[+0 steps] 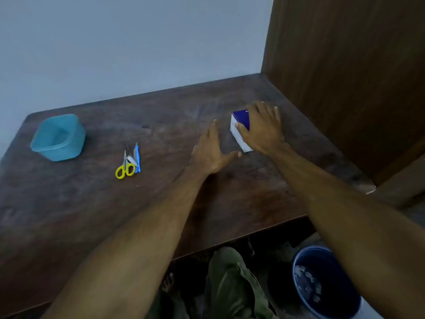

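1. The right hand grips a small box from above, thumb on the near white side and fingers curled over the far edge of the blue top.
2. The left hand is released, fingers straight and thumb spread. It hovers just left of the box and does not touch it.
3. The box stands on the bench under the right palm. It looks like thin printed card with crisp corners and a smooth finish.
4. It should be light and fairly stiff, yet the walls would dent under a hard squeeze. Gripping across two opposite faces, low on the white sides, seems safest. The glossy top may slip.
5. The bench is dark wood, worn and matt, with grain showing.
6. Well to the left of the left hand lie scissors with yellow plastic loops, a metal nail clipper and a slim blue tool, touching one another.
7. Farther left sits a teal tub, soft-cornered plastic with no lid.
8. Below the right forearm stands a blue bucket with pale scraps inside.
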Tool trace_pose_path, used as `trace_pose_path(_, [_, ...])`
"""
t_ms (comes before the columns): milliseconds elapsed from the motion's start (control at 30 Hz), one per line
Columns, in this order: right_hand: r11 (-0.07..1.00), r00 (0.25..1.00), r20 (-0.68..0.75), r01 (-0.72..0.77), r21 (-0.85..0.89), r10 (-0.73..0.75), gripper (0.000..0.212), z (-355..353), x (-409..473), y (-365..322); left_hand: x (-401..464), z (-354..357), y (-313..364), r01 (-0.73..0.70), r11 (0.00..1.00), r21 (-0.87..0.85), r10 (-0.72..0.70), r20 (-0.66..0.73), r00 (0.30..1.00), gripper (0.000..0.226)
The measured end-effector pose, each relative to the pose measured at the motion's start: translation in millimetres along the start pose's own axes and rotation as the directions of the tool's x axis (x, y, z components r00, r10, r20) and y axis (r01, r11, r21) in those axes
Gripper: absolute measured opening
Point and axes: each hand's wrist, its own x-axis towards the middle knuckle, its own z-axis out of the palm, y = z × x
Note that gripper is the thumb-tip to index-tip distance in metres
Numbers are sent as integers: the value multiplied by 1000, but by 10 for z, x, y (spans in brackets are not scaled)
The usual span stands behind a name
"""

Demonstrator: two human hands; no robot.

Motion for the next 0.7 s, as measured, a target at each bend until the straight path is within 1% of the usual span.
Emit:
trace_pose_path(67, [996, 997, 21, -78, 34, 77, 55, 13, 23, 102, 105, 97, 86, -57, 992, -117, 61, 29, 998, 125])
trace_pose_path(133, [986, 990, 48, -139, 96, 135, 57, 42, 24, 178, 220, 196, 133, -92, 973, -211, 107, 62, 992, 124])
trace_pose_path(200, [977, 987, 52, -157, 145, 151, 56, 74, 21, 189, 360, 282, 151, -85, 966, -245, 115, 113, 987, 133])
trace_pose_path(233, [975, 987, 48, -161, 155, 155, 55, 86, 23, 195, 434, 298, 164, -91, 968, -233, 127, 141, 982, 137])
trace_pose_path(300, [972, 985, 40, -173, 160, 168, 55, 93, 33, 198, 531, 298, 215, -95, 972, -215, 138, 197, 971, 147])
trace_pose_path(333, [971, 984, 42, -179, 156, 175, 56, 92, 43, 197, 541, 293, 247, -90, 967, -237, 142, 215, 966, 149])
trace_pose_path(367, [971, 983, 44, -185, 152, 180, 57, 93, 56, 193, 518, 291, 260, -104, 956, -276, 159, 185, 970, 146])
trace_pose_path(433, [972, 981, 53, -194, 131, 188, 59, 96, 83, 176, 470, 322, 251, -161, 927, -340, 201, 84, 976, 126])
trace_pose_path(500, [976, 978, 72, -200, 91, 194, 62, 87, 110, 154, 441, 312, 228, -169, 910, -379, 207, 61, 976, 111])
trace_pose_path(567, [974, 976, 79, -208, 86, 201, 60, 68, 147, 136, 476, 301, 231, -178, 905, -387, 219, 66, 973, 101])
trace_pose_path(633, [968, 972, 89, -226, 109, 217, 57, 40, 182, 112, 492, 306, 232, -166, 902, -400, 219, 90, 972, 104])
trace_pose_path(700, [965, 971, 95, -230, 129, 219, 52, 11, 221, 89, 492, 325, 205, -146, 904, -402, 202, 101, 974, 114])
